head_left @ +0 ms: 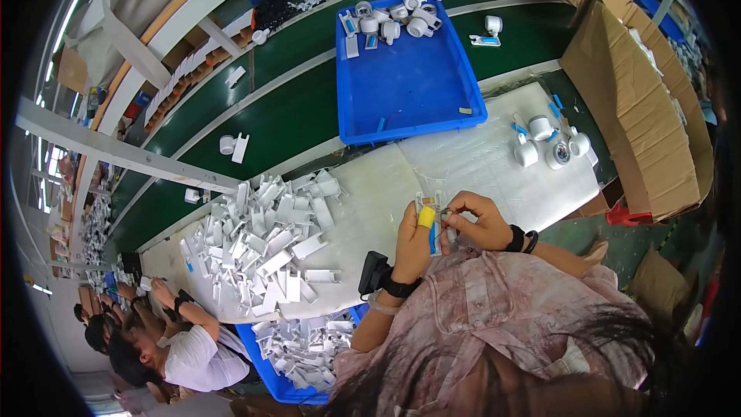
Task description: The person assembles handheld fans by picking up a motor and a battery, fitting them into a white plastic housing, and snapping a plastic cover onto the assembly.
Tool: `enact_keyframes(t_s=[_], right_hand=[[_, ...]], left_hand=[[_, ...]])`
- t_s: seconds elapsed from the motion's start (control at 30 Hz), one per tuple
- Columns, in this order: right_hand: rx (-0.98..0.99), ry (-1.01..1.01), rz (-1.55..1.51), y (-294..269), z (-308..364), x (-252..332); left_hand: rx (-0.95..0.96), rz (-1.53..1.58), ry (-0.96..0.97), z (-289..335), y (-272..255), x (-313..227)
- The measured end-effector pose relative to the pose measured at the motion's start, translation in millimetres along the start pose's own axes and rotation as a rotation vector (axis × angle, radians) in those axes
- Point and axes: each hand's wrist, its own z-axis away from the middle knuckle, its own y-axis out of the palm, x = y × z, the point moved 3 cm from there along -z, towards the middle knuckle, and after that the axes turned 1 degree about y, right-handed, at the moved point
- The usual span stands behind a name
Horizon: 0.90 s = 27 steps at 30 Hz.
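Note:
My left hand is closed around a white plastic housing, held over the near edge of the worktable. A yellow cover wraps one of its fingertips. Along the housing lies a blue cylinder, like a small battery. Close against the housing, my right hand pinches with thumb and fingertips; the small piece between them is too hidden to name. To the right on the table sit several round white lamp-like heads with blue cylinders and thin wires.
A large heap of white plastic housings covers the table's left. Beyond the table, a blue tray holds finished-looking round heads at its far end, resting over a green conveyor. A cardboard box stands right. Below left is a blue bin; co-workers sit left.

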Motion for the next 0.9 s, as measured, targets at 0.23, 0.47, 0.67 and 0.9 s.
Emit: enact_keyframes(t_s=[0.23,0.47,0.67,0.9], right_hand=[[-0.091,-0.091,0.200,-4.7,-3.9,19.7],[-0.165,-0.306,0.424,-4.2,-4.3,28.8],[-0.165,-0.488,0.520,-4.4,-4.3,33.4],[-0.185,-0.538,0.537,-4.8,-3.8,34.0]], left_hand=[[0.016,-0.024,0.036,2.9,1.8,-9.3],[0.033,-0.237,0.070,3.8,6.4,-18.2],[0.064,-0.294,0.083,4.5,3.6,-7.7],[0.094,-0.347,0.083,6.0,6.1,-13.8]])
